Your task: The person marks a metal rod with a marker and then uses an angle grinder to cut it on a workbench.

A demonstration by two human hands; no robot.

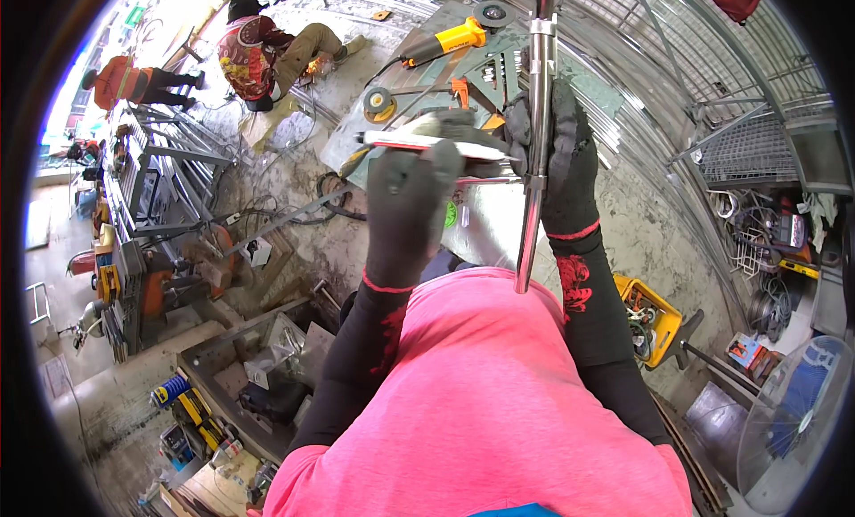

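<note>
A shiny metal tube [529, 227] with collar-like fittings stands nearly upright in front of my chest. My right hand [572, 156], in a dark glove with a red cuff edge, is wrapped round it. My left hand [405, 196], gloved alike, grips a white marker [432, 145] with a red stripe. The marker lies nearly level and points toward the tube; whether its tip touches the tube I cannot tell. A thinner metal bar [488, 180] runs sideways from the tube's lower fitting, partly behind my left hand.
Beyond my hands, a worktable [343, 147] holds a yellow angle grinder [454, 38], a round disc tool [379, 104] and an orange clamp [460, 92]. Two people [254, 54] are farther left, one near sparks. A yellow crate [663, 325] and a fan [802, 423] stand right; metal frames [178, 152] left.
</note>
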